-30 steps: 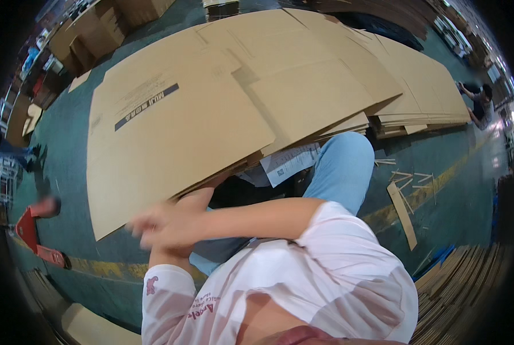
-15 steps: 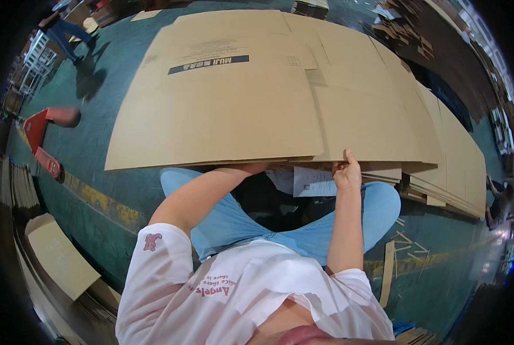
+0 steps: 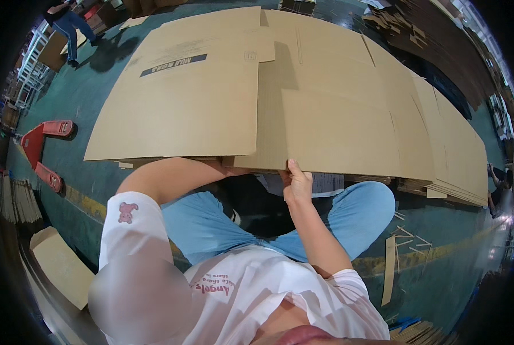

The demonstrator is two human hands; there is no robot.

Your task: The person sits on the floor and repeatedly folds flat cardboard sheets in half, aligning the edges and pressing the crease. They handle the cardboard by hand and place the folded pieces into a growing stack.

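Observation:
A large printed cardboard sheet (image 3: 193,115) with a dark band lies before me, its near edge above my left forearm. To its right lie plain cardboard sheets (image 3: 343,129), partly beneath it. My right hand (image 3: 298,185) pinches the near edge of a plain sheet, thumb on top and fingers underneath. Under the near edge, just left of that grip, is my left hand (image 3: 235,169); the cardboard covers its fingers, so their pose is hidden. White printed papers (image 3: 328,183) hang below the sheets, behind my right wrist.
More stacked cardboard (image 3: 461,155) stands at the right. A red pallet jack (image 3: 34,144) is on the green floor at left. Cardboard strips (image 3: 389,270) lie right of my knee. One person (image 3: 73,29) stands far left; another (image 3: 498,187) is at the right edge.
The printed sheet has shifted left, baring more of the plain sheets. My right hand has moved left along the near edge. My left arm has swung outward to the left.

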